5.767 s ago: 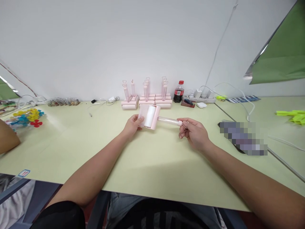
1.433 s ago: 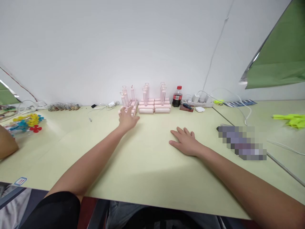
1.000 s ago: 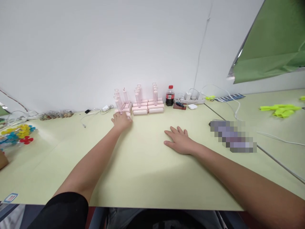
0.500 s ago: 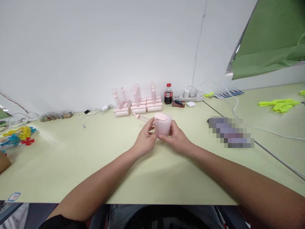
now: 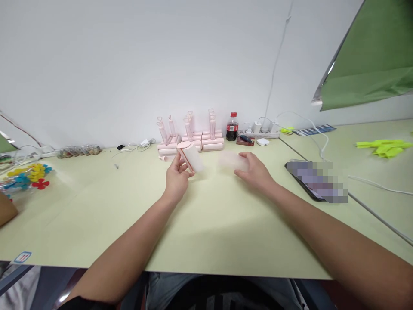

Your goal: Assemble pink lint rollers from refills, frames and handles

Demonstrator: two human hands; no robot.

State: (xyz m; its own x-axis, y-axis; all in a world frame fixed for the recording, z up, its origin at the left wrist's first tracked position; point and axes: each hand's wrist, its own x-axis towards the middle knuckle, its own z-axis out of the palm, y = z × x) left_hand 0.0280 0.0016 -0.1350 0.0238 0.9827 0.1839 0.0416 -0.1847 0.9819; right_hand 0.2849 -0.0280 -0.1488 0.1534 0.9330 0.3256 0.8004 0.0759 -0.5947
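Note:
My left hand (image 5: 177,180) grips a pale pink plastic case (image 5: 193,158) by its left side, tilted, with a rounded pink top and a darker pink edge strip. Over to the right, my right hand (image 5: 257,173) is closed on a translucent whitish plastic cover (image 5: 231,161), smeared by motion. A gap separates the two pieces, both above the table. Behind my left hand lies a pink tube-like part (image 5: 165,158), mostly hidden. Beyond it, several pink boxes (image 5: 213,144) with upright clear tubes (image 5: 212,128) stand along the wall.
Near the wall are a cola bottle (image 5: 232,127), a power strip (image 5: 272,134) and a white charger (image 5: 262,141). A phone (image 5: 306,183) lies to the right, with neon yellow pieces (image 5: 383,147) farther off. Colourful plastic flower shapes (image 5: 30,174) sit at the left.
The translucent cover has come off the pink case. My right hand has moved right with the cover, while my left hand has moved left with the case, now tilted.

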